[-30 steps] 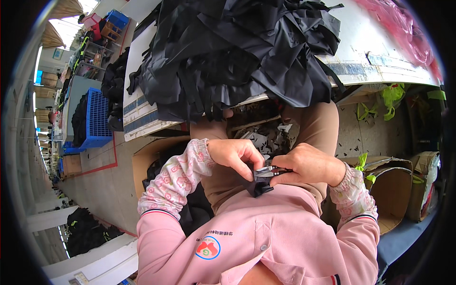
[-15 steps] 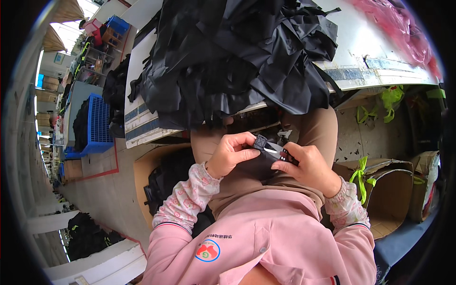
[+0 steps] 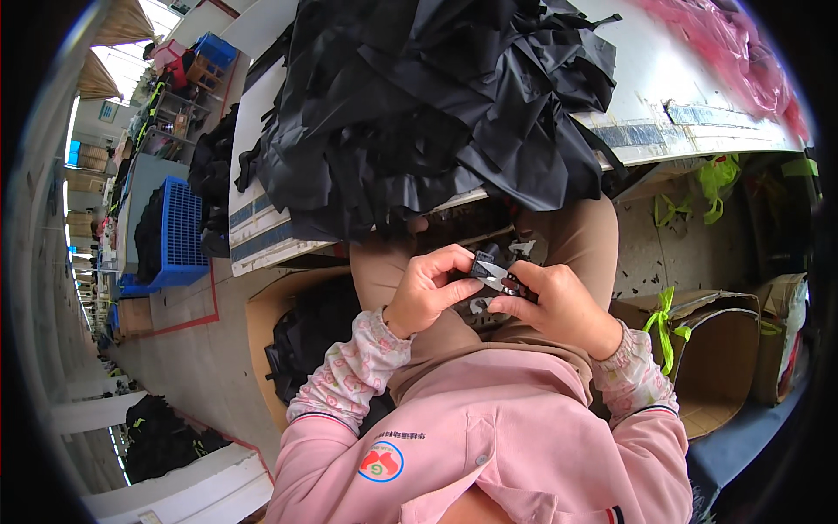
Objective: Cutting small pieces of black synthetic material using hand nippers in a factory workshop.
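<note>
Over my lap, my left hand (image 3: 429, 293) pinches a small black webbing piece (image 3: 482, 260) between thumb and fingertips. My right hand (image 3: 563, 301) is closed around a pair of thread snips (image 3: 494, 276). Their silvery blades point left and lie against the webbing piece, close to my left thumb. Whether the blades have a thread between them is too small to tell. Just beyond my hands, a large heap of black fabric pieces (image 3: 410, 113) covers the middle of the white table (image 3: 646, 70) and hangs over its near edge.
Pink plastic sheeting (image 3: 724, 52) lies at the table's right. Below, an open cardboard box (image 3: 716, 371) bears a lime-green tie (image 3: 665, 327). Another cardboard box (image 3: 262, 306) with black goods stands left of my legs. A blue crate (image 3: 183, 231) sits farther left.
The webbing piece has been turned in my left hand, and the dark flap that hung below it no longer shows there. The snips have shifted slightly left, up against the piece.
</note>
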A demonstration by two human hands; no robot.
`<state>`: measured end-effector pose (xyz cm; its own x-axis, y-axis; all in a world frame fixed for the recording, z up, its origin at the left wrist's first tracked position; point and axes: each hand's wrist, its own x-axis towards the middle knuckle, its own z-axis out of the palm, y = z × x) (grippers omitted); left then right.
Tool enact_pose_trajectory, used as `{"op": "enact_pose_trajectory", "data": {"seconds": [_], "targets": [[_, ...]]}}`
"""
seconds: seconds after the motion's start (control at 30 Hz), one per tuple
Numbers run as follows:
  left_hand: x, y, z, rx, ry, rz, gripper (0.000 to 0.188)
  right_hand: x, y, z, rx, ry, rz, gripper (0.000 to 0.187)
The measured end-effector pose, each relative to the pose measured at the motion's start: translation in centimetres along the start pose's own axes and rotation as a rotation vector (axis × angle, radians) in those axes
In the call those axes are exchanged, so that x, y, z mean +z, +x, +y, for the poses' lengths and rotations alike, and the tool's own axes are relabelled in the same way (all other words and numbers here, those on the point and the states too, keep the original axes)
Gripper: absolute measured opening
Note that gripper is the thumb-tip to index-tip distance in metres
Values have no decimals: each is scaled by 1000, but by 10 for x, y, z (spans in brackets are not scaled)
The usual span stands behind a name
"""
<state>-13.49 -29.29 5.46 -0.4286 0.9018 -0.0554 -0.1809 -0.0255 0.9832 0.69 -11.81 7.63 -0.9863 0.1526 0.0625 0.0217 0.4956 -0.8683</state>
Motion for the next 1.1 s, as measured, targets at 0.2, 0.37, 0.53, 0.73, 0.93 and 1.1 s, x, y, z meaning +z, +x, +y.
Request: {"op": "enact_pose_trajectory", "data": {"seconds": [0.2, 0.37, 0.53, 0.73, 0.93, 1.1], "targets": [[-2, -1, -5, -3, 1, 7, 15, -3, 1, -2, 35, 10, -24, 35], [3, -2, 1, -12, 18, 6, 14, -1, 3, -4, -18, -91, 16, 34], [3, -3, 1, -24, 4, 17, 14, 0, 4, -6, -24, -118, 12, 34], [3, -3, 1, -33, -13, 15, 15, 0, 3, -6, -35, -109, 36, 36], [4, -3, 2, -31, -11, 22, 15, 0, 4, -7, -38, -128, 35, 36], [4, -4, 2, -62, -10, 28, 16, 0, 3, -6, -58, -195, 38, 36]]}}
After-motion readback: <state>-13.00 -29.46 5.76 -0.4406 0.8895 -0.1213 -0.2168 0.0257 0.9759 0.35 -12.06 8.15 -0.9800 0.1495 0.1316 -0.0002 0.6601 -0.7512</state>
